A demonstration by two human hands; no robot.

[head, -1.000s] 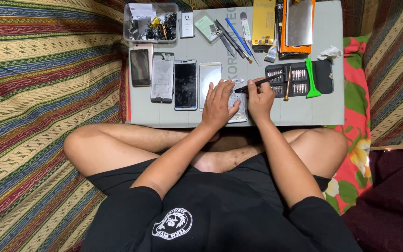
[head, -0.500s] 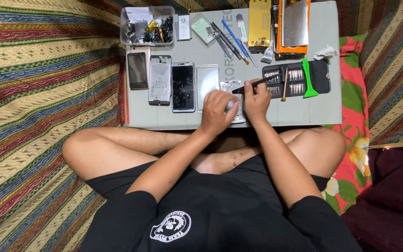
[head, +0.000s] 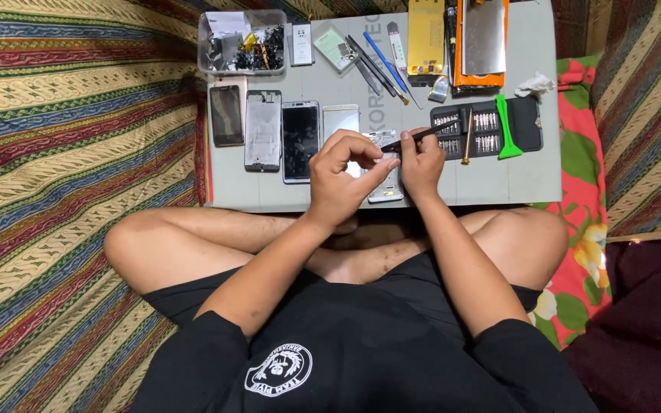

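Note:
I sit cross-legged in front of a low grey work mat. My left hand rests on an opened phone body, its thumb and forefinger pinched together over it. My right hand holds a thin black tool like a pen, with the tip pointing left onto the phone's upper part. Most of the phone body is hidden under both hands.
Left of my hands lie a dark phone, a bare frame, a black screen and a pale back cover. A clear parts box, tweezers and picks, a yellow part, a bit set case and a green pry tool sit behind.
The view has shifted slightly. My left hand has lifted its fingers into a pinch over the phone. My right hand stays in place with the tool.

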